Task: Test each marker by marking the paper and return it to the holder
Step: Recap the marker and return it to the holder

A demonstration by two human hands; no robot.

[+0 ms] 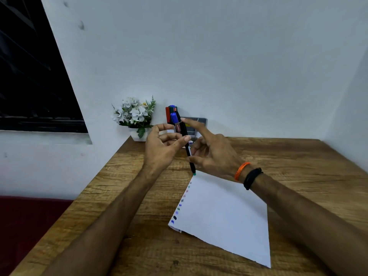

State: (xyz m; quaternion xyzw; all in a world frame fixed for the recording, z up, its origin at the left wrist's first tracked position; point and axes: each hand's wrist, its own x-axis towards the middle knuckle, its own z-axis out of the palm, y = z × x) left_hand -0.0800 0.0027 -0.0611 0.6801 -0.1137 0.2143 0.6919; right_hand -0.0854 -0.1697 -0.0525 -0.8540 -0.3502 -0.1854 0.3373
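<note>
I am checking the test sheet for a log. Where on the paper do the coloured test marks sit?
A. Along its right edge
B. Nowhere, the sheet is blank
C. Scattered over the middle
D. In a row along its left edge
D: the small coloured marks run in a line down the left edge of the paper, and the rest of the sheet is plain white.

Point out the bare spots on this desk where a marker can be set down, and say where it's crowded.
Free: the wood right of the paper, out to the side wall, and the strip between the paper's marked edge and the desk's left edge. Crowded: the back, where the flower pot, marker holder and both hands with a marker cluster.
</note>
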